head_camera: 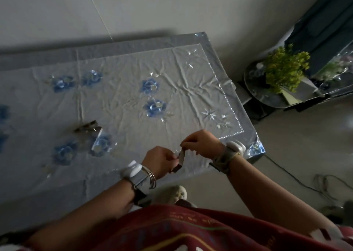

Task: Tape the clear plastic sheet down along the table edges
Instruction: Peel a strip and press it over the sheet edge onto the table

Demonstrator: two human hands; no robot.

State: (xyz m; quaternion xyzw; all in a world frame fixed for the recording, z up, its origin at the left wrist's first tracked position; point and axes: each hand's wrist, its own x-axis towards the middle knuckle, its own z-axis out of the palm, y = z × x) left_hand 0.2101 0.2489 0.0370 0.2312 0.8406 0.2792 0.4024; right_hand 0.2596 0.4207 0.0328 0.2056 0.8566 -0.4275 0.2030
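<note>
A clear plastic sheet (193, 75) lies wrinkled over a pale tablecloth with blue flowers on the low table (254, 149). Over the table's near edge, my left hand (159, 160) grips a roll of tape (179, 161), which looks clear on a dark core and stands on edge. My right hand (200, 142) pinches the tape's free end just above the roll. Both hands are close together, and both wrists carry white bands. The sheet's right border shines along the table's right edge.
A shiny metal object (88, 128), maybe scissors, lies on the cloth to the left of my hands. A yellow-green plant (284, 67) stands on a round stand right of the table. Cables (322, 184) trail on the floor at the right. My foot shows below the table edge.
</note>
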